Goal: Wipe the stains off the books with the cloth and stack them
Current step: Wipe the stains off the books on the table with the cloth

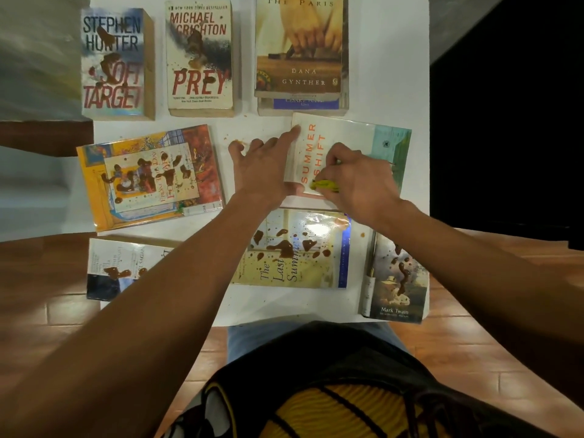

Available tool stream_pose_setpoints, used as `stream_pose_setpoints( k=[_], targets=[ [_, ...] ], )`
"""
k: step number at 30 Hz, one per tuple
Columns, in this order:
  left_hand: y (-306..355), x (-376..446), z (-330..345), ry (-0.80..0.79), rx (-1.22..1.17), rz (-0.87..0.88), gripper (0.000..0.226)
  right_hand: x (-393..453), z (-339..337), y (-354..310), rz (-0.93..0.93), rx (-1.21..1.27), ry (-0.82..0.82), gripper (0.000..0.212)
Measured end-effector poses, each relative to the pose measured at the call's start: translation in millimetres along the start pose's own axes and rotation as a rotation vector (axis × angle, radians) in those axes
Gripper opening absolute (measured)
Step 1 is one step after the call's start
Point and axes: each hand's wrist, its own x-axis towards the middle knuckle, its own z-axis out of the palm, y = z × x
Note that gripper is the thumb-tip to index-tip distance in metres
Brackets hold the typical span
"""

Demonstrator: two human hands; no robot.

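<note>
Yellow-green cloth [325,185]: bunched under the curled fingers of the right hand [360,178], only a small fold showing at the thumb side, pressed on the cover of the Summer Shift book [344,143].
Right hand: clenched round the cloth, knuckles up, over the near half of that book.
Left hand [264,167]: fingers straight and spread, forefinger tip on the book's far left corner, the other fingertips on the white table [395,74] just beside it; it holds nothing.
Summer Shift book: lies flat, turned sideways, right of centre; the visible cover shows no brown blots.
Stack [300,49]: the Dana Gynther book lies on top of another book with a blue strip, just beyond Summer Shift.
Stained books, far row: Soft Target [113,63] and Prey [200,58], side by side, both with brown splashes.
Stained books, left: an orange-yellow book [148,177] and, nearer, a book partly hidden by the left forearm [104,270].
Stained books, near: The Last Summer [294,248] under the arms; the Mark Twain book [398,279] at the table's near right corner.
Table: small brown spots near the left fingertips.
</note>
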Motion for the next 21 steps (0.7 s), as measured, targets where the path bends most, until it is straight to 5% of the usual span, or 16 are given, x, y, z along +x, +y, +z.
stream_pose_setpoints(
  k=[10, 21],
  targets=[
    [-1.3, -0.9, 0.9, 0.000, -0.019, 0.006, 0.102, -59.0, -9.2, 67.5, 0.151, -0.064, -0.011, 0.027],
    [-4.3, 0.1, 2.5, -0.008, -0.103, 0.003, 0.105, 12.1, -6.3, -10.3, 0.027, -0.024, -0.026, 0.032]
  ],
)
